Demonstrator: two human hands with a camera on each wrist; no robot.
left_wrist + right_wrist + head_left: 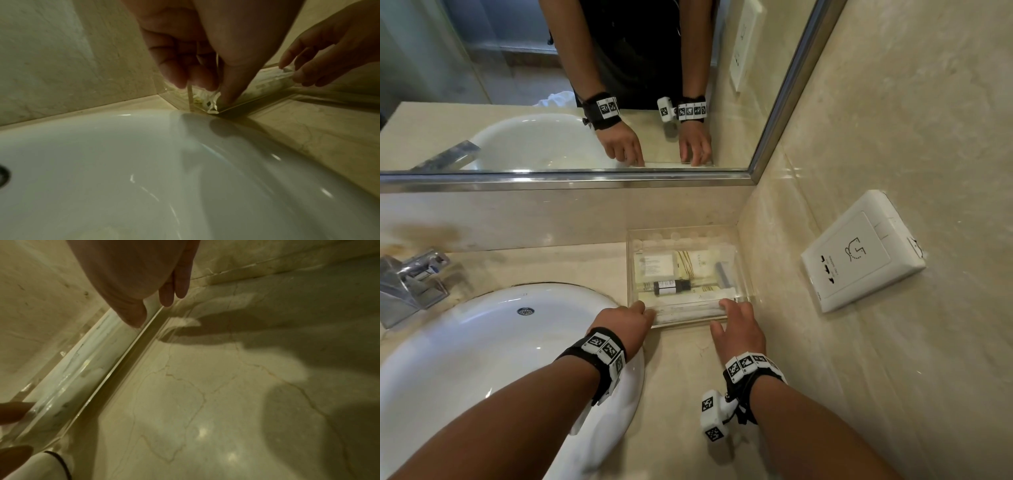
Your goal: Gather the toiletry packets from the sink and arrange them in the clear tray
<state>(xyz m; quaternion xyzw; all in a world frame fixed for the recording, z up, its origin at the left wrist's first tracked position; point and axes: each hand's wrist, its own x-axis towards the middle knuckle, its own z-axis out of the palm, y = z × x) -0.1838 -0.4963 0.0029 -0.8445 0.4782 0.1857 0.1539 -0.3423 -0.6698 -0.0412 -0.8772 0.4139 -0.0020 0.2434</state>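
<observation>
1. Our left hand (624, 322) pinches the near-left corner of the clear tray (743, 270), fingers (180, 76) curled over its rim.
2. Our right hand (736, 325) rests relaxed fingers (166, 295) on the near-right rim.
3. The tray sits on the counter (681, 377) in the wall corner, just beside the one white sink (482, 342).
4. Inside we count one dark bottle (671, 287) among several pale packets (655, 266); only the head view shows these.

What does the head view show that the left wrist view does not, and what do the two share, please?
Only the head view shows the dark bottle and packets lying in the tray, plus the tap and wall socket. Only the left wrist view shows the left thumb pressed low on the tray's near corner. Both show the clear tray, the sink, the left hand and the right hand.
</observation>
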